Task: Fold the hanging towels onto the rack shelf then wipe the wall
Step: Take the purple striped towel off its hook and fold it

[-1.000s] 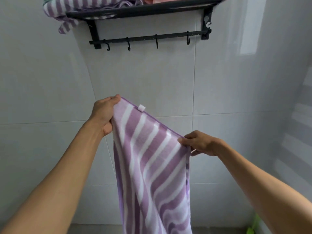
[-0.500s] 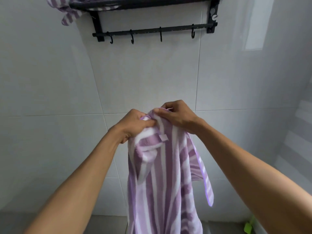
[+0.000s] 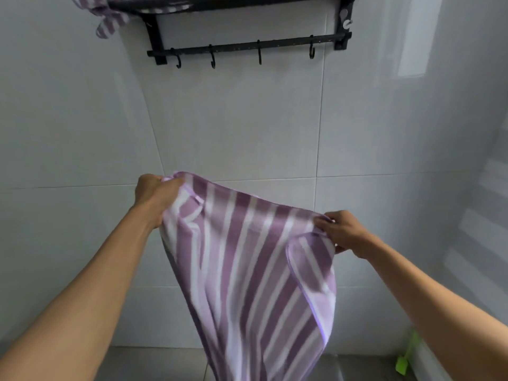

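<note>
A purple and white striped towel [image 3: 247, 270] hangs doubled over between my hands in front of the tiled wall [image 3: 247, 127]. My left hand [image 3: 155, 195] grips its upper left corner. My right hand [image 3: 343, 233] pinches the upper right end, where a folded layer drops down. The towel's lower end runs out of the frame. High on the wall is the black rack [image 3: 247, 48] with several bare hooks; its shelf is cut off by the frame's top edge. Another purple striped towel [image 3: 107, 20] spills over the shelf's left end.
A grey floor strip [image 3: 154, 364] meets the wall at the bottom. A bright green object [image 3: 404, 361] lies in the lower right corner, next to the side wall [image 3: 467, 188] on the right.
My hands were together at the towel's top half a second ago; they have moved apart, stretching the folded towel wide between them. The view has tilted down a little.
</note>
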`<state>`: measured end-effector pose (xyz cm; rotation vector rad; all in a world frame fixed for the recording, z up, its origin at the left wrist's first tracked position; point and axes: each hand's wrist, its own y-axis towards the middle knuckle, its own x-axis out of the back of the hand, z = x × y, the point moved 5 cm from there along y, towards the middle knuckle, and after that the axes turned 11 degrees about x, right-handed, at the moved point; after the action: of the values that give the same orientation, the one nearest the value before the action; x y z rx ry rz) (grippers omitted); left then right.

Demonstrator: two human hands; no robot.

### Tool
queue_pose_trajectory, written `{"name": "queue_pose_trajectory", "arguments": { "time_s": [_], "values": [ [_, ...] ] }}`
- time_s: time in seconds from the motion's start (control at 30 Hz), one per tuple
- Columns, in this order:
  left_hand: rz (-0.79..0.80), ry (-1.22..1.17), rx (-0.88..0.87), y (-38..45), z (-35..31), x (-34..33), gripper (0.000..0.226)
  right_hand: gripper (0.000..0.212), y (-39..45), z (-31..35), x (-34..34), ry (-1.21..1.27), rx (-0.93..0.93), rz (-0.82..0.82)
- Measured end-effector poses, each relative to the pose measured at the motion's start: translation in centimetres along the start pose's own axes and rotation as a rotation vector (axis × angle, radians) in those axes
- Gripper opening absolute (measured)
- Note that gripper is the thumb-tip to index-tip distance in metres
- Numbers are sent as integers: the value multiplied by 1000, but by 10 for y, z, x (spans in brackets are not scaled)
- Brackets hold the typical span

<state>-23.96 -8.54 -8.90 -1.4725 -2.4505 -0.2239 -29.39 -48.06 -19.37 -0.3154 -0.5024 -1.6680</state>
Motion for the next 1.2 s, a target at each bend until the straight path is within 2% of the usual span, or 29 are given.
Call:
{"name": "queue_pose_trajectory", "arguments": {
  "time_s": [0.07, 0.1, 0.2, 0.23, 0.3, 0.33, 0.37, 0.5, 0.57, 0.63, 0.7, 0.77, 0.83, 0.9, 0.97, 1.03, 1.1, 1.2],
  "values": [
    [77, 108, -104, -14, 6, -16, 32, 32, 0, 37, -6, 33, 95, 28],
    [168, 133, -180, -28, 5, -30, 45, 32, 0, 57, -11, 27, 142, 45],
    [546, 224, -380, -75, 2, -79, 75, 37, 0, 109, -34, 38, 231, 139],
    [651, 255, -423, -85, 3, -93, 72, 32, -1, 121, -41, 49, 244, 187],
    [763, 278, -458, -95, 6, -108, 36, 24, -2, 135, -47, 51, 266, 251],
    [760, 269, -439, -95, 6, -111, 16, 21, -2, 138, -45, 45, 279, 260],
    [733, 245, -412, -91, 7, -111, 6, 17, -1, 136, -42, 28, 283, 266],
    [548, 202, -334, -69, 8, -94, 6, 6, -1, 100, -25, -165, 154, 318],
    [510, 203, -286, -61, 13, -87, 7, 12, -6, 76, -15, -213, 71, 300],
    [511, 208, -245, -58, 19, -84, 8, 9, -12, 63, -7, -184, 64, 289],
    [505, 200, -206, -57, 23, -82, 9, 4, -19, 63, -2, -93, 105, 283],
    [509, 174, -174, -60, 26, -81, 10, 15, -23, 66, 3, 107, 128, 275],
    [508, 121, -126, -60, 28, -80, 10, 22, -29, 77, 6, 359, 149, 342],
    [467, 98, -104, -56, 30, -79, 8, 20, -35, 91, 5, 565, 195, 439],
    [433, 68, -84, -51, 32, -81, 8, 18, -37, 100, 4, 665, 224, 454],
    [402, 30, -65, -49, 31, -82, 21, 30, -36, 106, 0, 708, 228, 439],
    [309, 49, -63, -48, 30, -78, 41, 31, -37, 111, -3, 763, 228, 467],
    [250, 67, 21, -49, 33, -67, 52, 74, -44, 114, -5, 819, 260, 642]
  ]
}}
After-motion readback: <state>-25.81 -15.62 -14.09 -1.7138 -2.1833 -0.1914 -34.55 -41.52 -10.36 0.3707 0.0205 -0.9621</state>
